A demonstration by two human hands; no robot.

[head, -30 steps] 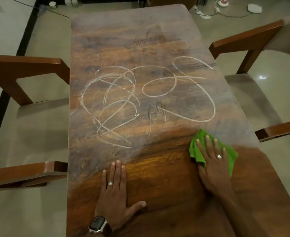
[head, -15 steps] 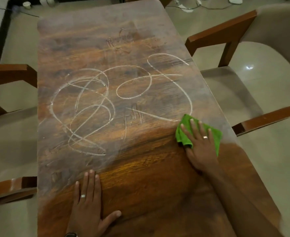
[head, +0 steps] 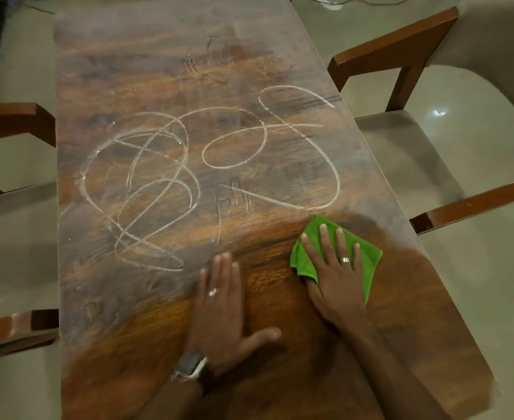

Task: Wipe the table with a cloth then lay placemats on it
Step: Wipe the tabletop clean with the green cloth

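I note right hand [head: 336,277] flat, fingers [head: 323,237] straight, pressing green cloth [head: 367,256] on desk [head: 104,344]; left hand [head: 222,310] flat, empty; white scribbles [head: 207,165] lie just ahead along the desk's long axis.

Cloth [head: 367,256] on table [head: 128,344], right side.

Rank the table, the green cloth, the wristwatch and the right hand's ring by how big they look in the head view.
1. Table, by far the largest.
2. Green cloth, partly covered by the right hand.
3. Wristwatch on the left wrist.
4. Ring, smallest.
The watch is nearest the camera, but the order stands.
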